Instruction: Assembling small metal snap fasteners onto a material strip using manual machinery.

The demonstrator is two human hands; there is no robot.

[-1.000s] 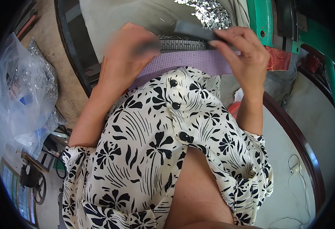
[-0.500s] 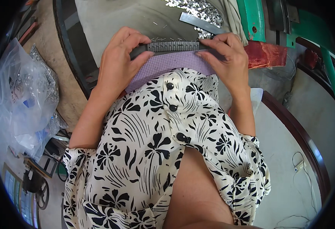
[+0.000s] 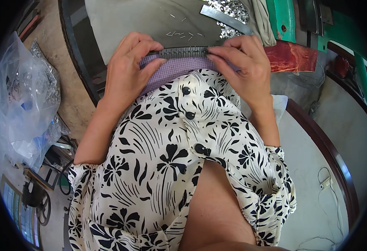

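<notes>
A dark, narrow bar with a row of close-set slots and thin metal pins (image 3: 183,52) lies crosswise in front of my body. My left hand (image 3: 129,67) pinches its left end between thumb and fingers. At the right end my right hand (image 3: 248,58) closes thumb and fingertips on the bar beside the last pins; the fingers hide that end. Several loose thin silver pins (image 3: 187,35) are scattered on the grey-green cloth (image 3: 129,19) just beyond the bar. Under the bar, a lilac checked cloth (image 3: 175,69) covers the near edge.
A flat metal strip (image 3: 225,19) rests against a heap of small shiny metal pieces (image 3: 233,9) at the far right. Green machine parts (image 3: 281,19) and a reddish board (image 3: 292,57) stand further right. A clear plastic bag (image 3: 22,104) is at the left.
The loose pins that lay against the bar's far edge now lie spread farther off on the cloth. My right hand has come slightly left along the bar, and the bar's tilt has changed.
</notes>
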